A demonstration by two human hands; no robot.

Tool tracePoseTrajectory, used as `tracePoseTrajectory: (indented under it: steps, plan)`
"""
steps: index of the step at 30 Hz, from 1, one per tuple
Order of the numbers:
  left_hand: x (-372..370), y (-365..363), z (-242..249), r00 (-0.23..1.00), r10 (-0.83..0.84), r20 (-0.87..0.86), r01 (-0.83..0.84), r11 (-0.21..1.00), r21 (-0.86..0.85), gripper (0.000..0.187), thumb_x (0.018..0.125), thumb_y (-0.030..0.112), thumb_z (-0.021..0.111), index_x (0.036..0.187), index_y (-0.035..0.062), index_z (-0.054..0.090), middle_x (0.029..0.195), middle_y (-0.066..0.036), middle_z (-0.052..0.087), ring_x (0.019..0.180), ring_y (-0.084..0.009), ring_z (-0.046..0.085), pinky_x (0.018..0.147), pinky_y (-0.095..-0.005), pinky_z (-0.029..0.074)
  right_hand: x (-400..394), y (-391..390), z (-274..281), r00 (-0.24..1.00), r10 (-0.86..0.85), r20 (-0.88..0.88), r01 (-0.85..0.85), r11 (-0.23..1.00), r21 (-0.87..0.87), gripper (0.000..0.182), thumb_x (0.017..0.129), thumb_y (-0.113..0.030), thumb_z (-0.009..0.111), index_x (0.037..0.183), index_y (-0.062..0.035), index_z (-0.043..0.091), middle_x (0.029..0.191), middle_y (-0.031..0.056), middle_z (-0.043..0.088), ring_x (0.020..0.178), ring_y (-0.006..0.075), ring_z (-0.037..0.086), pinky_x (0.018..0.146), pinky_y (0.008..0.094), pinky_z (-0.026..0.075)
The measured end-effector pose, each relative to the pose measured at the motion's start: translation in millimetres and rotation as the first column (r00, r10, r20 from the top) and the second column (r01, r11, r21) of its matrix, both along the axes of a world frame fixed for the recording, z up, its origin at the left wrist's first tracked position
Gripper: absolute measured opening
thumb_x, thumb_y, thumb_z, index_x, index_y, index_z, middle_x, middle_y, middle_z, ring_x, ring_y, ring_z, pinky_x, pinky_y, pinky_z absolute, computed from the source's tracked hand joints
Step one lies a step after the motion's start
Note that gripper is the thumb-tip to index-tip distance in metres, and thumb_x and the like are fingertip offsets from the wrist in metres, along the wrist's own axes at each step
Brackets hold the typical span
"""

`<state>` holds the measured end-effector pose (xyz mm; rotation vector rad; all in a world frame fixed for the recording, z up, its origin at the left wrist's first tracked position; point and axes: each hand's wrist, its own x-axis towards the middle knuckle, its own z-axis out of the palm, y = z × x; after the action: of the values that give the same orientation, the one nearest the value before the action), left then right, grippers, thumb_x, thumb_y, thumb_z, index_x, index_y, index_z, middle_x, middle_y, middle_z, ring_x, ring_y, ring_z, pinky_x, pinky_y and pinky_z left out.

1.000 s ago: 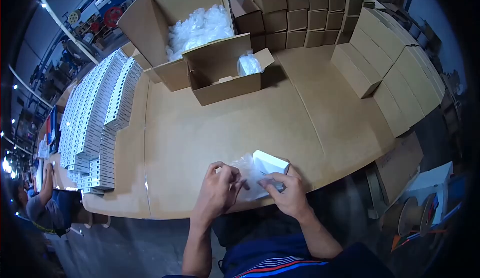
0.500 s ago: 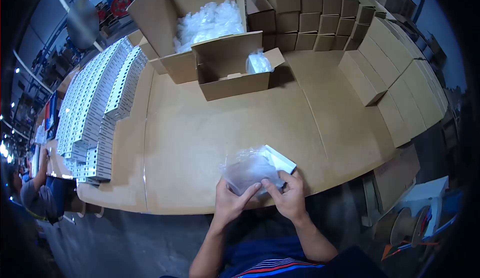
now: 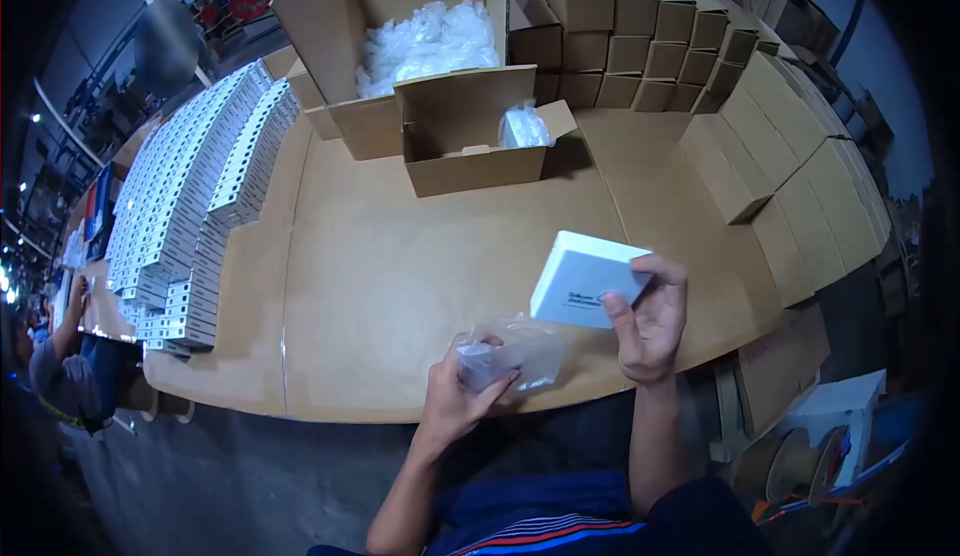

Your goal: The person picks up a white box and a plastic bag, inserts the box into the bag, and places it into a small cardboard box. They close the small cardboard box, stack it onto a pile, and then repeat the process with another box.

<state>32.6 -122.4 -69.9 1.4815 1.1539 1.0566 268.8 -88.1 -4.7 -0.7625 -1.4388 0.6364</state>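
A white box (image 3: 583, 274), its printed face showing, is gripped at its right side between the thumb and fingers of the right hand (image 3: 655, 331), over the near part of the brown table (image 3: 400, 286). A clear plastic bag (image 3: 537, 352) is grasped in the left hand (image 3: 452, 401), nearer and further left. Firm support is best given at the box's edges, with the thin film kept unstretched and clear of corners

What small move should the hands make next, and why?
I'd probably lower the white box toward the clear plastic bag: the right hand holds the box up, outside the bag, while the left hand holds the bag nearby.
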Motion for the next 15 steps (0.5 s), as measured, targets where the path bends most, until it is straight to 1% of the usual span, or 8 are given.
tracePoseTrajectory:
  steps: [1,5,7,9,10,13,14,15]
  plan:
    - [1,0,3,1.0,-0.001,0.002,0.001,1.0,-0.007,0.039,0.082,0.004,0.085,0.113,-0.0011,0.063,0.105,-0.006,0.069,0.097,-0.013,0.066,0.085,-0.0295,0.054,0,4,3,0.998,0.064,0.03,-0.064,0.998,0.008,0.038,0.096,0.005,0.064,0.129,-0.0022,0.047,0.117,0.0124,0.051,0.108,0.018,0.053,0.093,0.0306,0.045]
    - [3,0,9,1.0,-0.015,-0.016,0.015,1.0,-0.014,0.041,0.083,0.006,0.085,0.116,-0.001,0.062,0.102,-0.008,0.073,0.095,-0.0148,0.069,0.085,-0.0307,0.056,-7,14,12,0.958,0.266,0.106,-0.258,0.963,-0.081,0.024,0.099,0.002,0.06,0.122,-0.003,0.053,0.1,0.0094,0.055,0.085,0.0155,0.057,0.078,0.0275,0.048]
    - [6,1,9,1.0,-0.006,-0.03,0.007,0.999,0.042,0.043,0.084,0.008,0.085,0.12,-0.0001,0.062,0.098,-0.012,0.076,0.092,-0.0177,0.073,0.082,-0.0332,0.058,-9,17,15,0.944,0.28,0.174,-0.266,0.959,-0.096,0.017,0.097,0.007,0.057,0.11,-0.0015,0.062,0.096,0.0103,0.055,0.08,0.0165,0.059,0.072,0.0273,0.047]
    - [6,2,9,1.0,0.0,0.02,0.0,0.999,-0.036,0.045,0.083,0.008,0.085,0.121,0.0001,0.062,0.101,-0.013,0.076,0.094,-0.018,0.073,0.085,-0.0334,0.058,-6,21,18,0.903,0.347,0.254,-0.323,0.937,-0.135,0.017,0.094,0.01,0.056,0.104,-0.0005,0.065,0.095,0.0112,0.056,0.082,0.0178,0.06,0.072,0.0272,0.048]
    - [7,2,10,0.999,0.004,0.045,0.0,0.997,-0.075,0.046,0.083,0.008,0.086,0.121,0.0002,0.062,0.103,-0.013,0.076,0.095,-0.0181,0.072,0.086,-0.0335,0.058,-10,18,22,0.913,0.355,0.2,-0.31,0.924,-0.225,0.017,0.094,0.003,0.053,0.1,0.0001,0.069,0.098,0.0131,0.057,0.085,0.0208,0.061,0.077,0.0296,0.049]
    - [5,2,9,0.999,-0.006,0.041,0.009,0.998,-0.055,0.05,0.081,0.008,0.088,0.124,-0.0004,0.062,0.109,-0.013,0.075,0.101,-0.0182,0.071,0.09,-0.0337,0.057,-14,17,18,0.9,0.418,0.126,-0.381,0.893,-0.241,0.024,0.098,-0.009,0.05,0.107,0.0012,0.069,0.101,0.0153,0.059,0.089,0.0235,0.061,0.084,0.0337,0.049]
    - [5,3,9,0.998,-0.013,0.065,0.017,0.997,-0.07,0.051,0.081,0.008,0.088,0.124,-0.001,0.062,0.111,-0.013,0.074,0.102,-0.018,0.07,0.091,-0.0339,0.056,-14,17,16,0.889,0.434,0.146,-0.387,0.883,-0.266,0.036,0.099,-0.02,0.046,0.114,0.0033,0.069,0.105,0.0183,0.061,0.094,0.0258,0.061,0.089,0.0362,0.048]
    - [4,4,10,0.996,-0.018,0.089,0.026,0.996,-0.086,0.052,0.08,0.008,0.088,0.124,-0.0015,0.062,0.112,-0.013,0.074,0.104,-0.0178,0.07,0.092,-0.034,0.056,-15,17,15,0.887,0.443,0.133,-0.397,0.876,-0.273,0.038,0.099,-0.022,0.046,0.115,0.0036,0.069,0.105,0.0187,0.062,0.094,0.0261,0.061,0.089,0.0361,0.048]
